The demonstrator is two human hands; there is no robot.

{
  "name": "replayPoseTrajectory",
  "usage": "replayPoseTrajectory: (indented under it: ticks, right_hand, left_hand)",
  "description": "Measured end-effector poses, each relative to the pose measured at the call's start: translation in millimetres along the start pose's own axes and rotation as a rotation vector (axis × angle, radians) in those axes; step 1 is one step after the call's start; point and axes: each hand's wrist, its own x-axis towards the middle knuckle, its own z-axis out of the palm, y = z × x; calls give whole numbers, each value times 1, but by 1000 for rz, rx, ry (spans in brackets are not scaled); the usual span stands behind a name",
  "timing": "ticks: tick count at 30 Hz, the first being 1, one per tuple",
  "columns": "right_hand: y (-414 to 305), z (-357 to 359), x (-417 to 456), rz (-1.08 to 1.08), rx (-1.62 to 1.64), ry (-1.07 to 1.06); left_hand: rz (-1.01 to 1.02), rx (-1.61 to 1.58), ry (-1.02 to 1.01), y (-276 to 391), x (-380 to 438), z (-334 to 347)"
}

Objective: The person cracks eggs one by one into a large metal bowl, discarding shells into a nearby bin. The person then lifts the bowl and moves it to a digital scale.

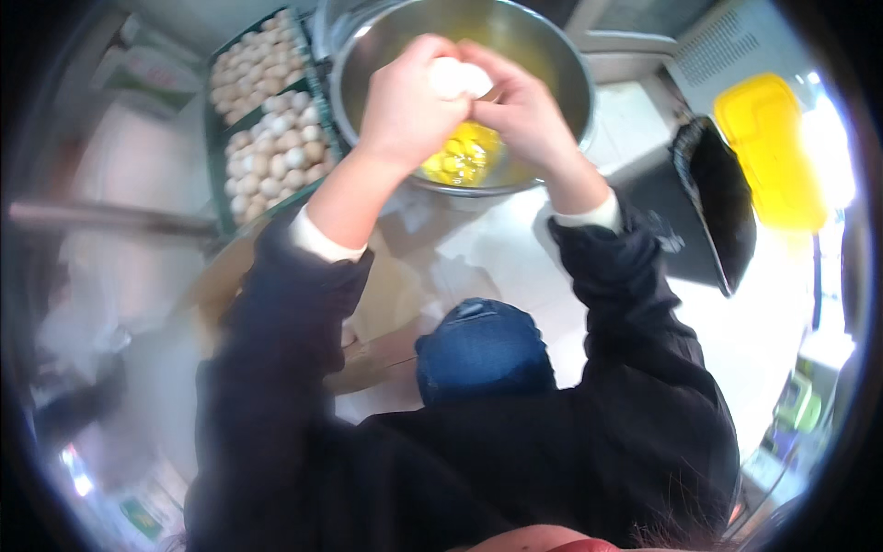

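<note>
Over a large steel bowl (572, 76), my left hand (407, 103) and my right hand (528, 114) meet with their fingertips together. Between them is a white egg (448, 77), gripped by both hands. A second rounded white part (477, 81) shows beside it; blur hides whether this is another egg or half of a broken shell. Below my hands, several yellow yolks (455, 157) lie in clear egg white at the near side of the bowl. My palms and some fingers are hidden from this angle.
Left of the bowl stands a green crate (219, 172) with two sections full of whole eggs (279, 148). A black bin bag lines an open bin (714, 200) to the right, beside a yellow lid (769, 152). Brown cardboard (386, 290) lies on the pale floor near my knee.
</note>
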Motion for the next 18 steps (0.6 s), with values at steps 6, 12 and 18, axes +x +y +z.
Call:
replayPoseTrajectory:
  ticks: [6,12,18]
  right_hand:
    - [-55,-93,-68,110,83,245]
    - [-105,-207,-133,145,-1938,599]
    - [-63,-27,-94,-198,-739,27]
  left_hand:
    - [-714,-1044,-122,3,-21,-4]
    - [-921,-1547,-163,-5,-41,12]
    - [-829,-1607,-163,38,-53,51]
